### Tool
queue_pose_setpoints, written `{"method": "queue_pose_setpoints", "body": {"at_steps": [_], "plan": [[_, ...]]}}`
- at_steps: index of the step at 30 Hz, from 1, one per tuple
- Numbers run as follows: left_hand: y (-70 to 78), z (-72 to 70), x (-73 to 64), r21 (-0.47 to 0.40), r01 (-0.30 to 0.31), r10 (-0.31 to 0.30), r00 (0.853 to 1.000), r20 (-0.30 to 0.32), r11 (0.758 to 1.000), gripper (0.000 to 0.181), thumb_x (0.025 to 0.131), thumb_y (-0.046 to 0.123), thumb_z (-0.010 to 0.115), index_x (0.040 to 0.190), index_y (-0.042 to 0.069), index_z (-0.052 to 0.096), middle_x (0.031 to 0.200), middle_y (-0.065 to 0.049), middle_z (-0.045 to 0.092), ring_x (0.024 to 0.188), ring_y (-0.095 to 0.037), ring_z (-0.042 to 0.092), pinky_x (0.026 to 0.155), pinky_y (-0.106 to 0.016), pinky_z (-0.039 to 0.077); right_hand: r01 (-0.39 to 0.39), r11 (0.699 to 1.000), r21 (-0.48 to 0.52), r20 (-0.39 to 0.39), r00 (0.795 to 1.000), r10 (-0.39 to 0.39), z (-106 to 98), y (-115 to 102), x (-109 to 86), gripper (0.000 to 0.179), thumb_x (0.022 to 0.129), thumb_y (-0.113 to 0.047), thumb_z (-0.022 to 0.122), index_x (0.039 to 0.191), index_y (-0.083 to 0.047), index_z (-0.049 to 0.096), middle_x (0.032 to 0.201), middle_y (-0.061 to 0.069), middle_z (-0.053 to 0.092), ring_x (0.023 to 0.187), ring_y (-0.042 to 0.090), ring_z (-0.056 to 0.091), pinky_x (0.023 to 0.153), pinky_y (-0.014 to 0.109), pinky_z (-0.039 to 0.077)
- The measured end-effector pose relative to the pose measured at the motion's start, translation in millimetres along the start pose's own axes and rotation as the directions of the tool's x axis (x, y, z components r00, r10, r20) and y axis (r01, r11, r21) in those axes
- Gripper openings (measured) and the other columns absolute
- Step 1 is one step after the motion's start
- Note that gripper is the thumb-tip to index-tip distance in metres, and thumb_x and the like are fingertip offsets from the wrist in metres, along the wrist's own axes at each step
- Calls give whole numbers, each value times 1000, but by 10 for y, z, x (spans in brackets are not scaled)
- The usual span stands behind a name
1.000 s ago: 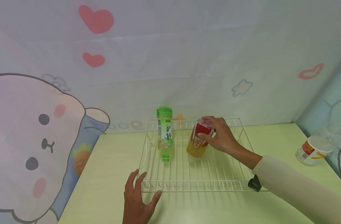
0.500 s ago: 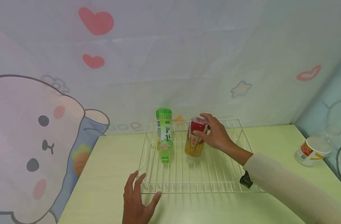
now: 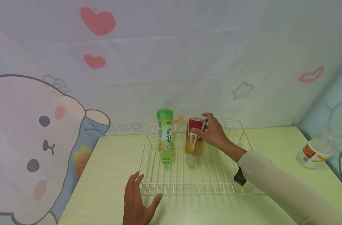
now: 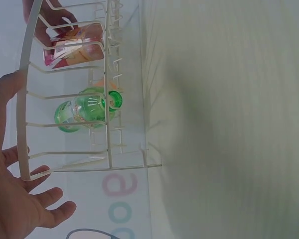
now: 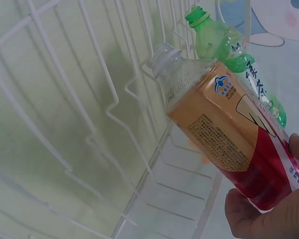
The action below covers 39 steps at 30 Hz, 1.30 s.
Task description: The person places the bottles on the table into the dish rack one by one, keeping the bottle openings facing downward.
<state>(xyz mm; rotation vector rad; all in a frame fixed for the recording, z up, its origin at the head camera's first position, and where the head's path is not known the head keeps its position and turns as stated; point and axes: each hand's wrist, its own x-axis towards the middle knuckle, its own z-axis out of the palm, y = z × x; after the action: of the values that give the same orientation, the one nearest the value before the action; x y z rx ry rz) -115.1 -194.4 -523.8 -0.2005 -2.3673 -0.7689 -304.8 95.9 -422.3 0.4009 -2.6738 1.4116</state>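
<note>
My right hand grips a red and yellow plastic bottle near its base. The bottle is turned neck down, its clear neck low among the wires of a white wire rack. To its left, a green tea bottle also stands upside down in the rack, with no hand on it. At the rack's front left corner, my left hand has its fingers spread. In the left wrist view its thumb touches the rim, and some fingers extend past the corner.
A plastic jar with a white lid and a red and yellow label stands on the right of the pale green table. A dark cable runs at the right edge. Behind the table hangs a cartoon-printed cloth.
My right hand has shifted left with the red and yellow bottle, which has gone from tilted to nearly upright. My left hand stays at the rack's corner.
</note>
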Motion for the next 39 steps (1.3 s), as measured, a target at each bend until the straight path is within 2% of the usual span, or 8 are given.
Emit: {"method": "queue_pose_setpoints", "body": {"at_steps": [10,21,39], "plan": [[23,10,12,-2,9,-9,1000,14,1000,83,70,30,88,134,-4,48,143,-23,44,131,-46,40,92,-69,33,-8,1000,-3,13,1000,8,48,-75,61,76,94,-28,70,150,1,27,135,25,48,118,42,57,90,53,51],[-3,6,-22,9,-15,15,1000,2,1000,82,72,33,87,134,-4,48,142,-23,45,128,-48,41,90,-69,34,-43,999,-4,36,998,43,131,-56,92,78,95,-26,67,152,1,22,134,27,50,117,40,58,90,51,51],[-18,13,-6,14,-30,30,999,-18,999,82,72,35,87,134,-4,49,142,-22,45,127,-49,42,86,-70,36,-57,998,-5,76,995,57,184,-50,175,84,92,-21,67,153,3,14,136,27,48,119,40,56,91,50,51]]}}
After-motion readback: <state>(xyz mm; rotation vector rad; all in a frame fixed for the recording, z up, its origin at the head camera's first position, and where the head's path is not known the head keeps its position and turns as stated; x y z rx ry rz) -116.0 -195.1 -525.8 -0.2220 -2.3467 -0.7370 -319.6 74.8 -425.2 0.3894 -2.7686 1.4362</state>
